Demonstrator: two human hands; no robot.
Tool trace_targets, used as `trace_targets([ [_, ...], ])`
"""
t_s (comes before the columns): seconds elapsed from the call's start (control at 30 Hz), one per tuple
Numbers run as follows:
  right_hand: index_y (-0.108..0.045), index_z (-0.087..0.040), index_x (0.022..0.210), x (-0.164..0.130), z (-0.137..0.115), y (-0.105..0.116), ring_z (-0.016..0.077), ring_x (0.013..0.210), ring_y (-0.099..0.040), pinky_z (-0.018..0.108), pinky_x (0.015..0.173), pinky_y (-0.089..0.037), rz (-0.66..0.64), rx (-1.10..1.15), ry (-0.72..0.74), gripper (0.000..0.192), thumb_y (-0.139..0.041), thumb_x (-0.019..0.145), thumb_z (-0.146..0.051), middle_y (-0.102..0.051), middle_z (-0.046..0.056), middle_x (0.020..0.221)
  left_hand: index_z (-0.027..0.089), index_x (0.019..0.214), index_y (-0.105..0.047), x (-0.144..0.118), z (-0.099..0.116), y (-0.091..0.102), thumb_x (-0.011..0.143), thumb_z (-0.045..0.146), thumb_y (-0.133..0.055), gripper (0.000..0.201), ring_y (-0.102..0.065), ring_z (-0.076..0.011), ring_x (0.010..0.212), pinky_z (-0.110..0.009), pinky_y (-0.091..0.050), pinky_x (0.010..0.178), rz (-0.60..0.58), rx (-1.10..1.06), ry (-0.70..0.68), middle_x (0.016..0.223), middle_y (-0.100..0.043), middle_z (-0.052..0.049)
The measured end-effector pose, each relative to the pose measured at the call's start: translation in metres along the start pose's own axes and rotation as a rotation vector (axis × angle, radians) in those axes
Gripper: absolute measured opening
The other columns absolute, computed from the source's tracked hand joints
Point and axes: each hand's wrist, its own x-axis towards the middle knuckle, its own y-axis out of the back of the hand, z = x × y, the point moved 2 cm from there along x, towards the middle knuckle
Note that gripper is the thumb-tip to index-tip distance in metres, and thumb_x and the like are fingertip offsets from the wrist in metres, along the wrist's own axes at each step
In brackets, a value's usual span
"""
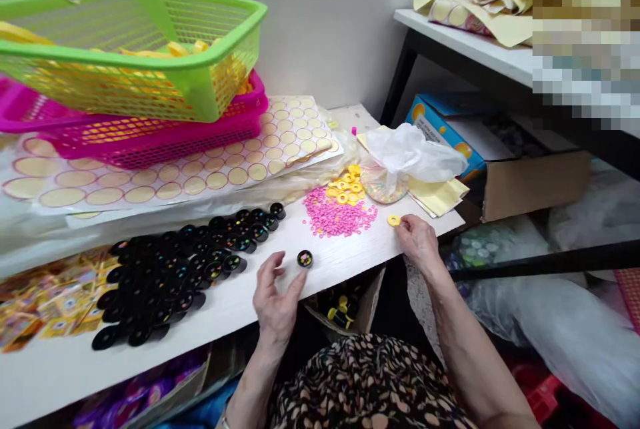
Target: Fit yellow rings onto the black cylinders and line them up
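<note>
- Right now the left hand rests on the table edge with its fingers spread loose and holds nothing; one fingertip sits just beside a single black cap.
- That cap stands alone with its dotted side up, apart from the others, so it looks picked out to be worked on.
- Over on the other side, the right hand lies near the table's end with its fingers curled; its tips are just beside one yellow ring, and I cannot tell if they touch it.
- That ring lies apart from its pile, close to the fingers and easy to grab.
- Further out is one heap of pink beads, too many to count, and one small pile of yellow rings touching it.
- Both heaps sit between the two hands, probably so each hand can reach them.
- One white bag lies behind the rings.
- Left of the lone cap, many black caps lie in rough rows, too many to count; lined up like that, they look sorted.
- Far back, two baskets are stacked, a green one on a pink one, likely to save room.
- They sit on sheets of round stickers.
</note>
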Motion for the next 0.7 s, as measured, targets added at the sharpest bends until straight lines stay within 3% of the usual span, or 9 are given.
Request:
trace_targets([
  [0.1,-0.060,-0.017,0.098,-0.002,-0.009,0.001,0.0201,0.081,-0.052,0.027,0.061,-0.033,0.010,-0.161,0.085,0.032,-0.046,0.081,-0.041,-0.056,0.008,0.092,0.020,0.118,-0.050,0.000,-0.005,-0.010,0.057,0.036,-0.076,0.069,-0.055,-0.0203,0.092,-0.035,-0.049,0.078,-0.156,0.125,0.065,0.114,-0.054,-0.009],
  [0.17,-0.058,-0.018,0.101,-0.001,-0.013,-0.002,0.0215,0.085,-0.051,0.028,0.062,-0.033,-0.011,-0.220,0.147,0.033,-0.048,0.080,-0.043,-0.053,0.008,0.096,0.019,0.117,-0.051,0.003,-0.009,-0.016,0.054,0.035,-0.077,0.070,-0.055,-0.0221,0.095,-0.036,-0.049,0.078,-0.185,0.169,0.076,0.110,-0.056,-0.009],
  [0.27,-0.059,-0.019,0.098,0.002,-0.013,-0.005,0.0220,0.085,-0.051,0.030,0.063,-0.035,-0.018,-0.242,0.199,0.028,-0.050,0.081,-0.038,-0.051,0.008,0.095,0.018,0.109,-0.057,0.008,-0.017,-0.023,0.059,0.030,-0.074,0.054,-0.055,-0.0214,0.093,-0.035,-0.048,0.078,-0.174,0.178,0.072,0.099,-0.060,-0.007],
  [0.37,-0.058,-0.017,0.097,-0.005,-0.023,-0.004,0.0210,0.084,-0.050,0.031,0.068,-0.037,0.036,-0.106,0.295,0.025,-0.051,0.081,-0.035,-0.052,0.007,0.093,0.020,0.096,-0.063,0.012,-0.022,-0.028,0.062,0.027,-0.071,0.035,-0.056,-0.0191,0.087,-0.032,-0.047,0.077,-0.171,0.163,0.040,0.088,-0.062,-0.004],
  [0.43,-0.057,-0.017,0.098,-0.020,-0.043,-0.004,0.0198,0.085,-0.050,0.031,0.072,-0.039,0.005,0.091,0.447,0.025,-0.053,0.080,-0.034,-0.052,0.007,0.094,0.020,0.091,-0.065,0.013,-0.022,-0.030,0.061,0.026,-0.072,0.031,-0.056,-0.0183,0.085,-0.031,-0.046,0.077,-0.190,0.154,-0.001,0.085,-0.063,-0.003],
  [0.53,-0.056,-0.018,0.100,-0.050,-0.087,-0.011,0.0185,0.089,-0.049,0.029,0.078,-0.040,-0.190,0.367,0.722,0.023,-0.056,0.080,-0.029,-0.053,0.005,0.095,0.020,0.087,-0.065,0.014,-0.020,-0.034,0.061,0.027,-0.073,0.028,-0.054,-0.0182,0.084,-0.031,-0.045,0.076,-0.216,0.157,-0.044,0.084,-0.064,-0.002],
  [0.7,-0.057,-0.018,0.095,-0.080,-0.135,-0.026,0.0196,0.088,-0.046,0.031,0.078,-0.039,-0.300,0.328,0.854,0.017,-0.055,0.080,-0.022,-0.052,0.006,0.091,0.020,0.087,-0.066,0.013,-0.019,-0.035,0.062,0.017,-0.067,0.025,-0.053,-0.0181,0.083,-0.030,-0.044,0.075,-0.232,0.131,-0.034,0.083,-0.064,-0.002],
])
